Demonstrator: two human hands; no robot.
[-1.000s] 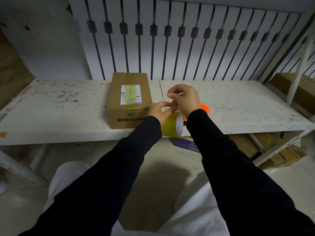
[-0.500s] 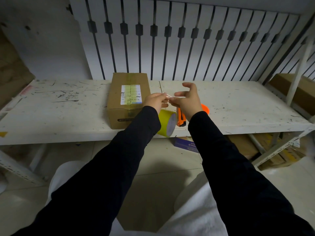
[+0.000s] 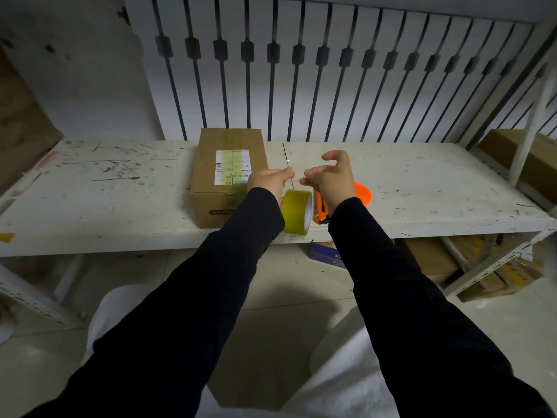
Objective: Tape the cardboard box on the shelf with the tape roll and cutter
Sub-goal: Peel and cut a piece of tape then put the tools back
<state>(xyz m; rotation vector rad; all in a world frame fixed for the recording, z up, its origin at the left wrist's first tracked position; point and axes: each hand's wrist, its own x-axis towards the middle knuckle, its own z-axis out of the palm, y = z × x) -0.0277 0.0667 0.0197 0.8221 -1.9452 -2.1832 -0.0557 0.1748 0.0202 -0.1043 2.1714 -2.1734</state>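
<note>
A brown cardboard box (image 3: 229, 176) with a white label and old tape along its top lies on the white shelf (image 3: 105, 203). My left hand (image 3: 271, 182) is just right of the box and holds a yellow-green tape roll (image 3: 297, 211), which hangs under the hand. A short way to the right, my right hand (image 3: 331, 179) has thumb and forefinger pinched on the tape's free end, with a thin clear strip barely visible between the hands. An orange cutter (image 3: 321, 211) lies on the shelf under my right wrist.
An orange round object (image 3: 363, 193) sits on the shelf behind my right hand. A slatted white panel (image 3: 331, 86) backs the shelf. More cardboard boxes (image 3: 524, 158) stand at the right and under the shelf, with a blue packet (image 3: 325, 254) on the floor.
Both hands have moved up and forward from the shelf's front edge and drawn slightly apart. The tape roll went with my left hand, and the orange cutter now shows.
</note>
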